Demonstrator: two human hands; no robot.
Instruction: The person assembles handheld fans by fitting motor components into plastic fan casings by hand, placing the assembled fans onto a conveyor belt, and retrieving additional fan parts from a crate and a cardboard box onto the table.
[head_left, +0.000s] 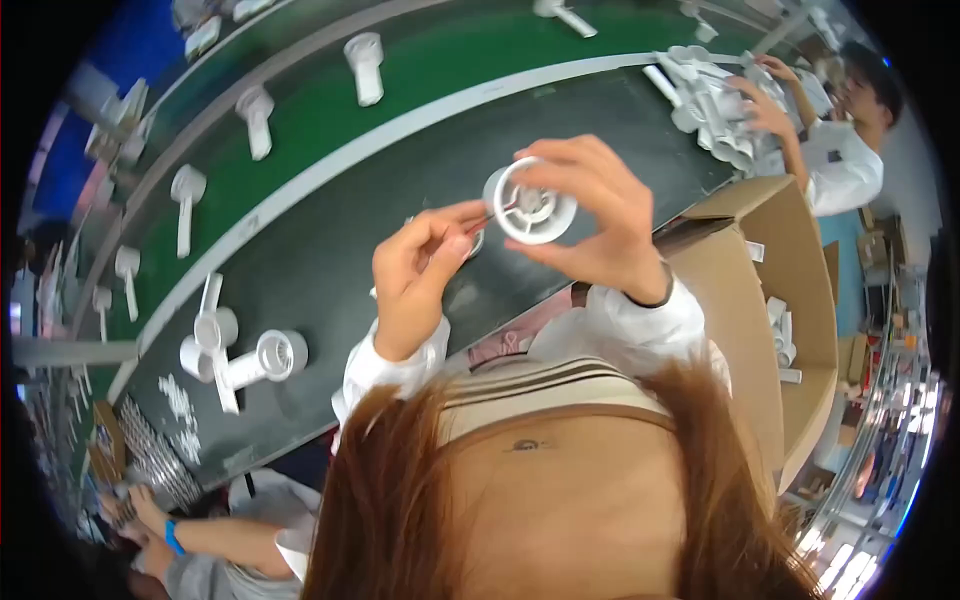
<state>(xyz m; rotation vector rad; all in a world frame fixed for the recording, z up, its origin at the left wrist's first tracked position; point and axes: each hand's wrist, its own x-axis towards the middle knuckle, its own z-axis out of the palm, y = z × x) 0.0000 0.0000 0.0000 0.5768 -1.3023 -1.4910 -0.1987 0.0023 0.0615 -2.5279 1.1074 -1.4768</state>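
My right hand (605,215) grips a white round plastic housing (566,222) above the dark work table. The housing's open face is tilted toward me and shows a ring with spokes inside. Beside its left edge, my left hand (412,275) is closed in a pinch of thumb and forefinger. A thin dark strand seems to run between those fingertips and the housing, too small to make out. Part of another white round piece (474,243) shows just behind the left fingertips.
White round housings with handles (283,355) lie on the table at left, near small white pieces (180,415). Beyond runs a green conveyor (310,120) carrying several more. At right stand an open cardboard box (745,330), a heap of white parts (710,115) and a co-worker (845,160).
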